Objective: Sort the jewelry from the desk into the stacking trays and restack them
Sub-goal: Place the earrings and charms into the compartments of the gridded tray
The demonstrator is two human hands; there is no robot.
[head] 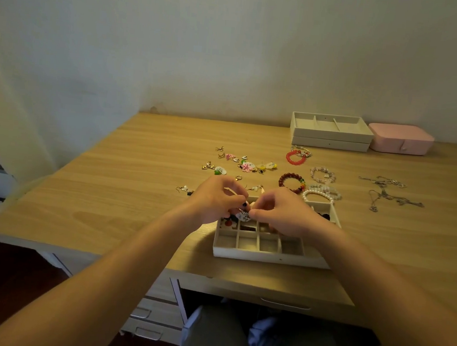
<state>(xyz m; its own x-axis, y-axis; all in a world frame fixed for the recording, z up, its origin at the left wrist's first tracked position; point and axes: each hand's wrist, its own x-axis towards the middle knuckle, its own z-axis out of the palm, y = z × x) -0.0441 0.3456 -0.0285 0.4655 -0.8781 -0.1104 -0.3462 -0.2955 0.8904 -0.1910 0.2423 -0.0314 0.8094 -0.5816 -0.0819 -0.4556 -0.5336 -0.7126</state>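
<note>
- Right now both hands meet over the far-left corner of the compartment tray point(269, 256), which sits on the desk point(136, 192) near its front edge
- The left hand point(216, 199) has its fingers curled in, and the right hand point(282, 211) has thumb and forefinger closed. Between them they pinch a small white earring point(243, 216) with dark markings, held just above the tray's cells
- That earring looks light and thin, likely a flat charm on a fine wire hook. I reckon it would bend or snag easily, so the charm's edge is the safer place to hold, not the hook
- Some of the tray's far cells already hold small red and dark pieces. What lies under the right hand I cannot tell
- Beyond the hands lies a scatter of loose earrings point(246, 166), tiny and easy to knock about with a wrist
- To the right are a red bead bracelet point(295, 157), a dark bead bracelet point(290, 182), a pearl bracelet point(318, 195) just beside the tray's far rim, and a pale pink bracelet point(322, 175). These should be springy and may roll a little
- Further right, silver chains point(387, 193) lie tangled, limp and prone to knotting
- At the back two stacked trays point(329, 143) stand beside a pink box point(401, 139), well apart from the hands
</note>
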